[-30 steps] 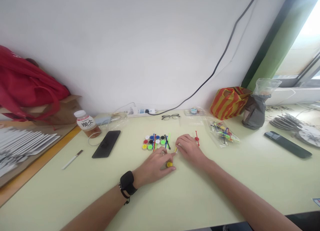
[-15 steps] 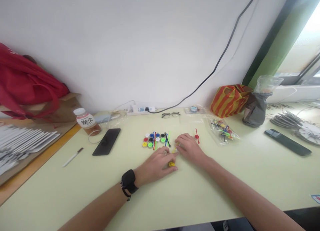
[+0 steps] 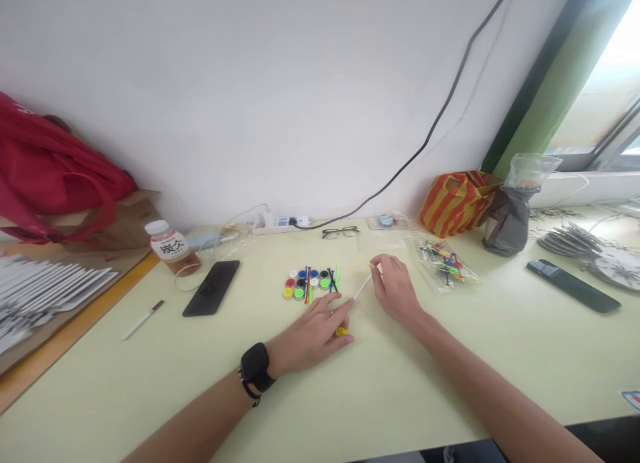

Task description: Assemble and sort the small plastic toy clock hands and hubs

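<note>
My left hand rests on the pale green table, a black watch on its wrist. Its thumb and fingers are closed on a small yellow disc, and its forefinger points toward the low end of a thin pale stick. My right hand is raised a little off the table and pinches the upper end of that stick, which slants down to the left. Just beyond my hands lies a cluster of coloured discs and sticks.
A clear bag of coloured sticks lies right of my right hand. A black phone, a drink bottle and a pen are on the left. Glasses and a power strip sit by the wall. Right: a striped bag and a second phone.
My right hand has lifted off the table and moved away from me, taking the thin stick with it. My left hand has stayed on the yellow disc.
</note>
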A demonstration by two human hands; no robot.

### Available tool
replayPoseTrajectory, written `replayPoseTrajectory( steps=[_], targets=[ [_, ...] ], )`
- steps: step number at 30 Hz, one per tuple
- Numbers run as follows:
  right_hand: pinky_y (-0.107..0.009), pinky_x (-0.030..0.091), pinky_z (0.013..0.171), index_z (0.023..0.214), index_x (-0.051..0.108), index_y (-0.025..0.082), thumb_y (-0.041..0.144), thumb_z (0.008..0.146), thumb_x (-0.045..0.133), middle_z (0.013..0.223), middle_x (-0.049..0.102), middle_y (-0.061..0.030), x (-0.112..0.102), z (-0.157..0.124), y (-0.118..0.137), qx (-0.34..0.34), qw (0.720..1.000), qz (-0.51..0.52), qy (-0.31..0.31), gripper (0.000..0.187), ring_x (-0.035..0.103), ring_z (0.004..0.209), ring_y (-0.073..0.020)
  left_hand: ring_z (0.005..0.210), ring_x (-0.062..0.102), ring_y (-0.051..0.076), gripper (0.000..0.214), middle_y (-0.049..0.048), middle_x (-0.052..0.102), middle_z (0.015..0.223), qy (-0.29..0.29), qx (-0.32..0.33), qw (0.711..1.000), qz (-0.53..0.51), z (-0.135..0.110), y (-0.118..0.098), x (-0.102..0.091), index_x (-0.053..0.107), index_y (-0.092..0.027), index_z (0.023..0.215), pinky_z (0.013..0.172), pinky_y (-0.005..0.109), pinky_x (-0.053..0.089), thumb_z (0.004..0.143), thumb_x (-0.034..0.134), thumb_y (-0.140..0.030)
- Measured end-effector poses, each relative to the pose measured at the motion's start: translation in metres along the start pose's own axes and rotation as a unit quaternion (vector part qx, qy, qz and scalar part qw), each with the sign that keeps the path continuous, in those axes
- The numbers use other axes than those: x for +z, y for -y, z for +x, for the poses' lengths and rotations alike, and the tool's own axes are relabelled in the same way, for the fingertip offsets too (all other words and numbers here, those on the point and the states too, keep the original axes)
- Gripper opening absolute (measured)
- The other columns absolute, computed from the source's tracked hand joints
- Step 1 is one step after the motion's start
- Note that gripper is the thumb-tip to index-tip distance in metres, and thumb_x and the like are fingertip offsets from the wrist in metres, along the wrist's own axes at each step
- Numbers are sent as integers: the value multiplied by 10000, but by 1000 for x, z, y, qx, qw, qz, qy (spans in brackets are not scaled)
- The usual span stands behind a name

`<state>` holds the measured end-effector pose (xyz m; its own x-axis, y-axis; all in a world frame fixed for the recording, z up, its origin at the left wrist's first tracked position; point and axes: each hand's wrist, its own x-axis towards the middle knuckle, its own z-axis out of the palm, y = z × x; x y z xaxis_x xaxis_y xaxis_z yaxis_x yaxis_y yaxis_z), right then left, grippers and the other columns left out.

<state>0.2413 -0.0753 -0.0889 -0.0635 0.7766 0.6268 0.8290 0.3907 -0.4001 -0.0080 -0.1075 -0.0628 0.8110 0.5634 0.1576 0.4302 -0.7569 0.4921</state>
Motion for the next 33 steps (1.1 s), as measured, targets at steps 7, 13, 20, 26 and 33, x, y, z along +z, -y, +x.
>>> replayPoseTrajectory(
  steps=[7, 13, 20, 26, 33],
  targets=[
    [-334, 406, 633, 996, 472, 243, 287, 1040, 348, 827, 660, -42, 5, -8, -1, 72, 992, 20, 104, 139, 623, 714, -243, 1482, 378, 334, 492, 82, 707, 1082, -20, -3, 1000, 16, -2, 1, 1, 421, -262, 1536, 1159, 528, 396, 1061, 461, -386],
    [-339, 479, 712, 1022, 477, 250, 301, 1058, 338, 938, 686, -47, 7, -12, 13, 18, 971, 157, 181, 153, 636, 820, -224, 1425, 391, 337, 188, 92, 680, 1228, -61, -24, 997, 27, 0, 1, 2, 616, -239, 1121, 1112, 529, 416, 1027, 547, -387],
    [-332, 452, 662, 975, 444, 255, 358, 1063, 348, 827, 569, -6, 9, -10, 14, 45, 961, 228, 150, 166, 537, 721, -197, 878, 610, 196, 207, 25, 668, 945, -148, -89, 979, -107, 3, 7, 7, 607, -222, 989, 792, 340, 513, 981, 632, -427],
    [-309, 446, 628, 957, 448, 255, 437, 1041, 441, 790, 494, 19, -6, -9, 16, 98, 934, 305, 157, 200, 484, 692, -179, 810, 656, 159, 296, 30, 684, 919, -172, -132, 915, -339, 7, 14, 16, 667, -187, 1023, 774, 311, 564, 860, 788, -403],
    [-341, 514, 768, 1000, 671, 225, 429, 1006, 558, 961, 672, -64, -19, -12, 44, 67, 879, 410, 234, 234, 624, 874, -208, 986, 713, 226, 360, 95, 721, 1099, -180, -125, 885, -411, 8, 16, 16, 702, -178, 1135, 940, 400, 591, 845, 813, -361]
  ],
)
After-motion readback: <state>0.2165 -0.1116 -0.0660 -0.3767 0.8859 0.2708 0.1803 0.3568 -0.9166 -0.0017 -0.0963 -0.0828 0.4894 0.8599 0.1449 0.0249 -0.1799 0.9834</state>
